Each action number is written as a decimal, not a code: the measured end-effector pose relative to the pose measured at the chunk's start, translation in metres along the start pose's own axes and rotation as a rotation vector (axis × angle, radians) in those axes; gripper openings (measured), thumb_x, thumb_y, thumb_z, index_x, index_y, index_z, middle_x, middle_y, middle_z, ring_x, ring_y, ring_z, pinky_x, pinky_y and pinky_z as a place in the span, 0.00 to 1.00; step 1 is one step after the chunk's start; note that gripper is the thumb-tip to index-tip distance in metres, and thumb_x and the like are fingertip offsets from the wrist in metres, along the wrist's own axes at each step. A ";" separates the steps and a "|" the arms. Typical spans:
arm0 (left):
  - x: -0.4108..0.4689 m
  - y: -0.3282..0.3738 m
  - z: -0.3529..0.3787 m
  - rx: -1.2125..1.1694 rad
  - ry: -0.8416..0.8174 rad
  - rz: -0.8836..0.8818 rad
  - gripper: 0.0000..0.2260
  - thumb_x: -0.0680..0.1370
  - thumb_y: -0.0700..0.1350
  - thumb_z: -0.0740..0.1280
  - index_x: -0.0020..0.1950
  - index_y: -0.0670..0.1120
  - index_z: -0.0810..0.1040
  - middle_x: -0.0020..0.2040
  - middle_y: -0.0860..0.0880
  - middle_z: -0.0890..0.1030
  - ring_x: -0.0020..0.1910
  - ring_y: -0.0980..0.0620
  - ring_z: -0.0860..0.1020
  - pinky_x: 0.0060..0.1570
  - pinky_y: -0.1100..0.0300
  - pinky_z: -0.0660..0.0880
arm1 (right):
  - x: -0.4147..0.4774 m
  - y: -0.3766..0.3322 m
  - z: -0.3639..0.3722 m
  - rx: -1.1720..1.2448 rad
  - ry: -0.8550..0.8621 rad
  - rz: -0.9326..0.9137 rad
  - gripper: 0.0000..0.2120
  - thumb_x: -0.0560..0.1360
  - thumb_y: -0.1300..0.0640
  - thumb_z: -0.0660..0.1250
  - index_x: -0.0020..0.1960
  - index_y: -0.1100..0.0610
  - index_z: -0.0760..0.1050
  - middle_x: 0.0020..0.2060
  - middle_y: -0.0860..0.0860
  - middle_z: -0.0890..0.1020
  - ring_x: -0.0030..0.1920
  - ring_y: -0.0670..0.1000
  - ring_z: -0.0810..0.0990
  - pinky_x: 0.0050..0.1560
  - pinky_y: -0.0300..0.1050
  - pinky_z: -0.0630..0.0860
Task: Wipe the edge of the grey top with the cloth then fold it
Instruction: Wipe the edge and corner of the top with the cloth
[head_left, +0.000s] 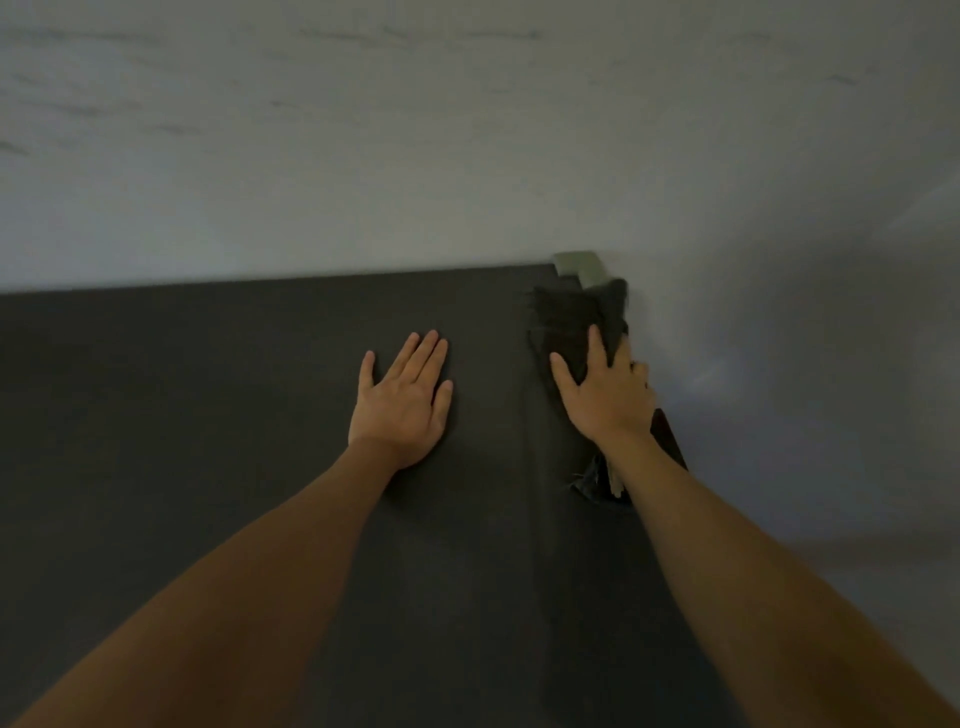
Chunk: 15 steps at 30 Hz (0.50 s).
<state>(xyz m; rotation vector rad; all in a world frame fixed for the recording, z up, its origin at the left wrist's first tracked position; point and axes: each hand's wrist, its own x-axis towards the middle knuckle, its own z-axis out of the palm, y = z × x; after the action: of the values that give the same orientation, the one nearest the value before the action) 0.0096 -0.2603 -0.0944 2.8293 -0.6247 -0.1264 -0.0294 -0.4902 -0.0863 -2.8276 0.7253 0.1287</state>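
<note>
The dark grey top (208, 415) fills the lower left and middle of the head view. A dark cloth (571, 322) lies draped over its right edge near the far corner. My right hand (605, 389) presses on the cloth, thumb on the top surface and fingers curled over the edge. A frayed end of the cloth (597, 480) shows below my wrist. My left hand (402, 400) rests flat on the bare top, fingers apart, a hand's width left of the cloth.
A pale floor (467, 156) lies beyond the far edge and to the right of the top. A small pale green block (579, 267) sticks out at the far right corner, just behind the cloth.
</note>
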 end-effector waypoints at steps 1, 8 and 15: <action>0.000 0.000 -0.001 -0.003 -0.001 -0.002 0.24 0.79 0.55 0.44 0.75 0.52 0.48 0.78 0.55 0.50 0.76 0.57 0.46 0.73 0.43 0.42 | -0.002 0.004 -0.002 0.042 0.006 0.056 0.35 0.75 0.33 0.46 0.75 0.53 0.50 0.71 0.63 0.62 0.66 0.65 0.66 0.61 0.59 0.69; 0.001 -0.001 -0.002 -0.017 0.002 -0.011 0.24 0.79 0.54 0.45 0.75 0.51 0.48 0.78 0.55 0.50 0.76 0.57 0.46 0.73 0.43 0.42 | -0.012 0.044 -0.027 0.138 0.116 0.139 0.26 0.81 0.48 0.51 0.28 0.59 0.67 0.37 0.63 0.82 0.30 0.56 0.72 0.34 0.44 0.68; -0.001 -0.002 -0.006 -0.018 -0.011 -0.014 0.24 0.79 0.54 0.45 0.75 0.51 0.48 0.77 0.55 0.50 0.76 0.57 0.46 0.73 0.43 0.42 | -0.008 0.002 -0.093 0.578 0.439 0.068 0.18 0.80 0.48 0.52 0.37 0.54 0.72 0.30 0.47 0.73 0.33 0.49 0.73 0.38 0.39 0.67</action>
<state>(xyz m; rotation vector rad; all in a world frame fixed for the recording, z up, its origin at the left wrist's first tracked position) 0.0108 -0.2568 -0.0890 2.8184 -0.6032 -0.1491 -0.0349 -0.5096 0.0047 -2.2836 0.7847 -0.6087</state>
